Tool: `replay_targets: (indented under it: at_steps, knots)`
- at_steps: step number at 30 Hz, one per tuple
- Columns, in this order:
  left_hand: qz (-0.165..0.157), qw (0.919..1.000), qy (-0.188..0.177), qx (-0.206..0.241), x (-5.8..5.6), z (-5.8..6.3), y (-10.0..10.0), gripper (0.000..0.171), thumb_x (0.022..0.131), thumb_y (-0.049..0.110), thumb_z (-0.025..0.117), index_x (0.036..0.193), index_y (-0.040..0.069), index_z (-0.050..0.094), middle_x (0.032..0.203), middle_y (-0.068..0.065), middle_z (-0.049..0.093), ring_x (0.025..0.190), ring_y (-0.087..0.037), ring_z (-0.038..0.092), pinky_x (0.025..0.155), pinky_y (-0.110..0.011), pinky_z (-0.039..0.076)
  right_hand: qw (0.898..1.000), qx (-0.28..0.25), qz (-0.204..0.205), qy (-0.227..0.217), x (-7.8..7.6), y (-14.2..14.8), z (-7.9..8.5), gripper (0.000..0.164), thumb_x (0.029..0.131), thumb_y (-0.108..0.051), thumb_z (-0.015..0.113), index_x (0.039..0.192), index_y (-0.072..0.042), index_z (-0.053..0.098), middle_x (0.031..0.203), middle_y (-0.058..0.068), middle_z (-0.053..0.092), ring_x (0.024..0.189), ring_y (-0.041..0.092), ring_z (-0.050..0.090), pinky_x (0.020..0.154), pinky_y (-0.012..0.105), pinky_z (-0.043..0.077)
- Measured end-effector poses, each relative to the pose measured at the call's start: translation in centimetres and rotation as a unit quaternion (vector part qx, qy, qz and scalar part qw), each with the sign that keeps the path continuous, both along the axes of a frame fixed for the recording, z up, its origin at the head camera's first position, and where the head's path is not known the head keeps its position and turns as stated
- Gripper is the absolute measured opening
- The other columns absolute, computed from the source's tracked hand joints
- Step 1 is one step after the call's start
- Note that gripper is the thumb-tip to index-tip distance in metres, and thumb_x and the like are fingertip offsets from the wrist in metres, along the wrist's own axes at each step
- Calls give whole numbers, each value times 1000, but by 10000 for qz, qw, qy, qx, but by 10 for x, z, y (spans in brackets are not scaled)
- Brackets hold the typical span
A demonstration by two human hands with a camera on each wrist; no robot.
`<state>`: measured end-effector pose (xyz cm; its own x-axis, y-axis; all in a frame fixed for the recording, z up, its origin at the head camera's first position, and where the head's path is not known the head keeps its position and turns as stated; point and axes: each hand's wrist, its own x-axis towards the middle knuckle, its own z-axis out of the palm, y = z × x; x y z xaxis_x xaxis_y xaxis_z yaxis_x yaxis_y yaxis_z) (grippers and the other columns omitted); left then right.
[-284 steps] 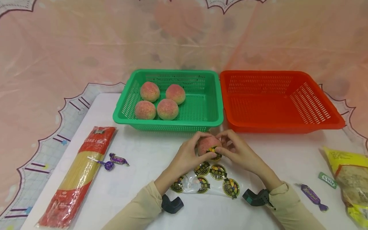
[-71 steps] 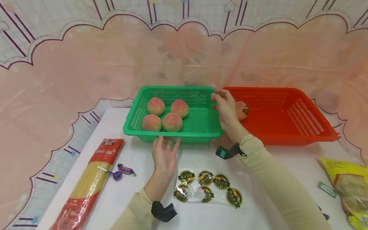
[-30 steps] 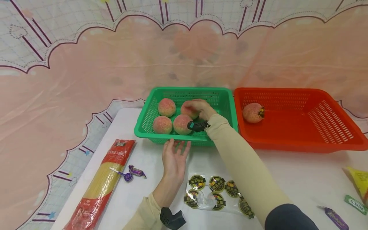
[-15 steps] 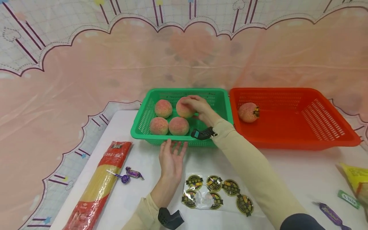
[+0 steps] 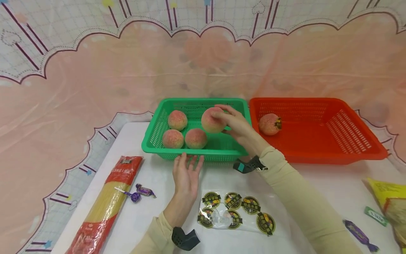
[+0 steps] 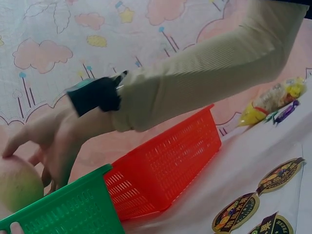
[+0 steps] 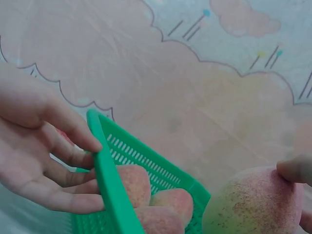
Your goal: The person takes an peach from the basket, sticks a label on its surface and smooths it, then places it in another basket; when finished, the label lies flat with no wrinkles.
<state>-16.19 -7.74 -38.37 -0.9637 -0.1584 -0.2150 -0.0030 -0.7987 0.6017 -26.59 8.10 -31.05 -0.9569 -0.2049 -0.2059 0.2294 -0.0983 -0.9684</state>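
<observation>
My right hand (image 5: 238,125) grips a pink peach (image 5: 211,121) and holds it above the green basket (image 5: 149,141). Three more peaches lie in that basket, the nearest one (image 5: 196,138) below the held peach. With fingers extended, my left hand (image 5: 186,178) touches the front rim of the green basket; the right wrist view shows its fingertips (image 7: 92,146) against the rim. Inside the red basket (image 5: 317,155) sits one peach (image 5: 269,124) bearing a black and gold sticker. A clear sheet with several round stickers (image 5: 233,200) lies on the table between my forearms.
To the left lies a red and yellow pack of noodles (image 5: 109,201), with a purple lollipop (image 5: 135,197) and a wrapped candy (image 5: 145,190) beside it. Off to the right are a purple candy bar (image 5: 361,234), a small green packet (image 5: 375,216) and a yellow bag (image 5: 393,208).
A stickered peach now lies in the red basket. My right hand has come back to the green basket, taken hold of a peach and lifted it. My left hand stays at the rim.
</observation>
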Motion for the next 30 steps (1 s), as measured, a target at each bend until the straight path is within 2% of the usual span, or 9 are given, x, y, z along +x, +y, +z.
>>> replay_targets:
  at_steps: [5, 10, 13, 16, 21, 25, 30]
  knots:
    - [-20, 10000, 1, -1, 1, -1, -1, 8, 94, 19, 41, 96, 12, 38, 98, -4, 41, 104, -21, 44, 93, -36, 44, 9997, -116, 159, 146, 23, 17, 4, 47, 77, -32, 67, 121, -26, 49, 124, 1, 44, 114, 20, 42, 95, 45, 35]
    - [-22, 10000, 61, -46, 1, -1, -2, 9, 94, 19, 41, 96, 11, 38, 99, -4, 41, 102, -20, 45, 92, -35, 45, 9994, 148, 206, 214, 47, 34, 6, 52, 77, -36, 67, 124, -28, 46, 125, 2, 41, 116, 20, 39, 94, 41, 34]
    - [-34, 9999, 88, -49, 0, 0, -1, 10, 94, 20, 41, 96, 10, 38, 100, -6, 41, 104, -21, 45, 92, -35, 45, 9991, 216, 260, 254, 61, 44, 4, 52, 80, -34, 64, 127, -27, 43, 128, 1, 39, 118, 21, 36, 94, 41, 33]
    - [-20, 10000, 55, -45, -1, 0, -1, 11, 94, 20, 42, 95, 10, 37, 102, -7, 40, 104, -21, 45, 92, -35, 45, 9985, 223, 346, 355, 72, 52, 2, 51, 83, -31, 60, 130, -25, 40, 131, 0, 38, 117, 21, 35, 88, 36, 36]
    - [28, 10000, -11, -43, -3, -1, -3, 11, 94, 20, 43, 93, 11, 37, 99, -6, 42, 102, -20, 46, 91, -35, 46, 9954, 667, 329, 610, 90, 61, -1, 49, 84, -32, 59, 129, -25, 41, 129, -1, 41, 112, 20, 37, 78, 31, 38]
    - [24, 10000, -10, -38, -3, -1, -2, 11, 94, 20, 43, 95, 11, 37, 99, -6, 42, 103, -21, 46, 91, -34, 46, 9946, 712, 405, 640, 106, 66, -6, 49, 85, -29, 58, 130, -23, 40, 130, -1, 40, 113, 20, 38, 83, 30, 40]
    - [29, 10000, -7, -78, -3, -1, -1, 12, 93, 20, 45, 95, 11, 38, 100, -7, 42, 108, -24, 43, 91, -35, 46, 9938, 441, 623, 810, 124, 74, -16, 46, 88, -20, 55, 131, -20, 39, 133, 3, 39, 117, 21, 39, 91, 26, 42]
